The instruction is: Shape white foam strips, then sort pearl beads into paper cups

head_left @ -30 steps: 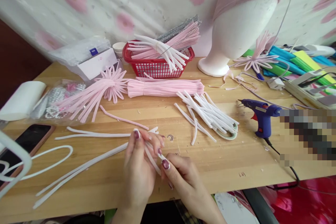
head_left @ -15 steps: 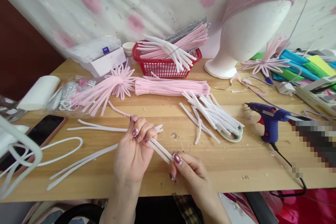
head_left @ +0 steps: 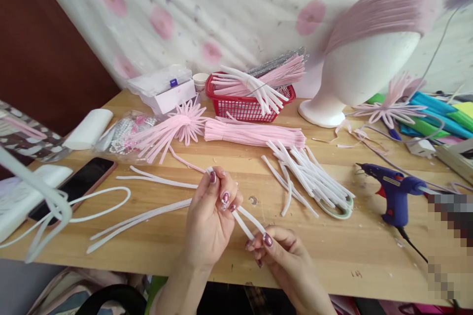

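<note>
My left hand (head_left: 212, 219), palm turned up, is closed round a pair of white pipe cleaners (head_left: 248, 221). The thumb and fingers of my right hand (head_left: 286, 253) pinch the lower ends of the same pair, which are slightly apart between the hands. More white pipe cleaners (head_left: 142, 221) lie on the table left of my left hand, some passing behind it. Right of the hands rests a loose bundle of white pipe cleaners (head_left: 314, 177), partly over a pale green ring (head_left: 336, 212). A pink pipe cleaner bundle (head_left: 254, 133) lies farther back.
A blue glue gun (head_left: 393, 189) stands at the right with its cord. Behind are a red basket (head_left: 246, 110) of stems and a white foam head (head_left: 369, 69). At left lie a phone (head_left: 83, 184), white loops (head_left: 55, 206) and a pink stem flower (head_left: 186, 123).
The camera view has shifted, so everything appears farther right and mostly lower. Both hands keep hold of the white pipe cleaners; the two stems spread a little wider between them.
</note>
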A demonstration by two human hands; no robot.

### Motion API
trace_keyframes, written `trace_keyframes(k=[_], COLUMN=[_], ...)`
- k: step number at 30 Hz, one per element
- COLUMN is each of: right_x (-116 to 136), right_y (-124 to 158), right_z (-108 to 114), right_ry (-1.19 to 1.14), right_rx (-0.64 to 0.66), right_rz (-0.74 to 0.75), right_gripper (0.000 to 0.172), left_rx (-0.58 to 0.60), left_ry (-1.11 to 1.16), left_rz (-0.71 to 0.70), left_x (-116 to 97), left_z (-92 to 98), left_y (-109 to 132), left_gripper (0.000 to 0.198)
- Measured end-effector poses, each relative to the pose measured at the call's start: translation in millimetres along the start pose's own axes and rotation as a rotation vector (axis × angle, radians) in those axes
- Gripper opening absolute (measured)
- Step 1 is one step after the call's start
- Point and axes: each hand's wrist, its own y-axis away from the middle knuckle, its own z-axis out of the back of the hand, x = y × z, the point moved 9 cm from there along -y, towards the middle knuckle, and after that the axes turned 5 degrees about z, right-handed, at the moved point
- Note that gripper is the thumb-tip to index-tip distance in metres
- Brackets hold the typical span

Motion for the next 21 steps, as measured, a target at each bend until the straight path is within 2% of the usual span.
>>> trace_keyframes(k=[4,7,11,21], right_x=[-4.0,-3.4,0.4,1.0], right_y=[0.0,-0.8,-1.0,-2.7], right_z=[-6.0,-5.7,-6.3,-5.8], right_ry=[-0.067,-0.076,-0.014,0.054], right_rx=[0.068,0.05,0.033,0.102], right_rz=[-0.032,-0.015,0.015,0.07], right_gripper=[0.032,0.031,0.031,0.027], left_rx=[0.037,0.039,0.018,0.036], left_ry=[0.005,0.005,-0.006,-0.01], left_rz=[0.016,0.026,0.04,0.005], left_x=[1.8,4.1,6.6,1.4], left_z=[-5.3,-7.0,-6.3,-4.9], left_y=[2.0,2.2,1.8,1.6], left_gripper=[0.011,0.011,0.013,0.014])
